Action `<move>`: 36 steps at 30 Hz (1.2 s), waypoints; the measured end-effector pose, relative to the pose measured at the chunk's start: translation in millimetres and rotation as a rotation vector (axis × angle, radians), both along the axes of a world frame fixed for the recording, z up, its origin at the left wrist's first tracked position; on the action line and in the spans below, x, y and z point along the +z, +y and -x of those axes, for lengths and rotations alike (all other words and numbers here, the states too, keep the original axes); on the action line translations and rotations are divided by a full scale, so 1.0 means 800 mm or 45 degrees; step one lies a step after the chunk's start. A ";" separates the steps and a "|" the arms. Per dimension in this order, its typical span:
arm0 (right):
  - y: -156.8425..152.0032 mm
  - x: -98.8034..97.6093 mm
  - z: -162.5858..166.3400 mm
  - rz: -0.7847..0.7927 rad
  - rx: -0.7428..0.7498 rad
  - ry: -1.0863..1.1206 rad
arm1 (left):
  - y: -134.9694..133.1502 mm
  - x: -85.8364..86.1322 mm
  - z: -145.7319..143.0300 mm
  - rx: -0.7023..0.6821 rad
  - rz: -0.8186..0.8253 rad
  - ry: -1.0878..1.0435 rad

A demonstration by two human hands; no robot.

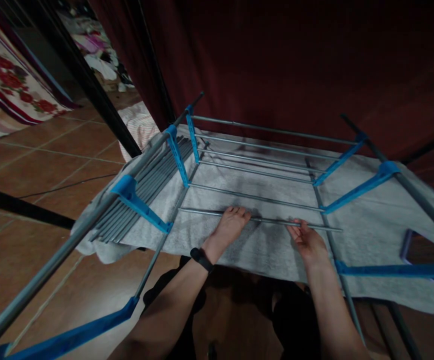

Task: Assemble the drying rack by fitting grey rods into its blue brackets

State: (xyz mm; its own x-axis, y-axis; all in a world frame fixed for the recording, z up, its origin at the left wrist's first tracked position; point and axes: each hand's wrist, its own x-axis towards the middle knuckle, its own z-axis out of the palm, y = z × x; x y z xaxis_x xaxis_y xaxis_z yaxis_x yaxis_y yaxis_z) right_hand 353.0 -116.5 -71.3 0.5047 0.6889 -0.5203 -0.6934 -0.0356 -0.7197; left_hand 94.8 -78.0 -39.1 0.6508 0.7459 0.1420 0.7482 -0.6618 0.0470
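A metal rack frame (89, 220) with grey tubes and blue plastic brackets lies on a grey towel (209, 235) on the floor. Both hands are on the nearest grey cross rod (269, 220). My left hand (230, 227), with a black band on its wrist, lies palm down with its fingers curled over the rod near its left part. My right hand (309, 241) grips the same rod further right, fingers wrapped round it. Several more rods run parallel behind it.
A bundle of loose grey rods (145, 192) lies on the towel's left side. A purple phone (419, 248) lies on the towel at right. Brown tiled floor (44, 165) spreads to the left; a dark red curtain (295, 60) hangs behind. A floral cloth (10, 80) is far left.
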 end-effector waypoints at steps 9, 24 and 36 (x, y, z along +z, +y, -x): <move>0.000 0.017 -0.013 0.142 -0.020 0.027 | -0.006 -0.006 -0.010 -0.050 0.043 -0.016; -0.005 0.024 -0.021 0.145 0.016 0.047 | -0.002 -0.009 -0.012 -0.096 0.060 -0.108; -0.003 0.027 -0.031 0.032 -0.186 0.013 | 0.028 0.001 0.019 0.056 0.262 -0.268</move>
State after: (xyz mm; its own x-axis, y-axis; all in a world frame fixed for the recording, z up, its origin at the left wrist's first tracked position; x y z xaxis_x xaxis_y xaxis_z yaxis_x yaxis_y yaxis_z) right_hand 377.7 -118.6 -49.7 0.5930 0.5956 -0.5418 -0.6997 0.0484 -0.7127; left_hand 79.4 -55.6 -38.6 0.5891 0.8001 0.1133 0.7357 -0.5891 0.3343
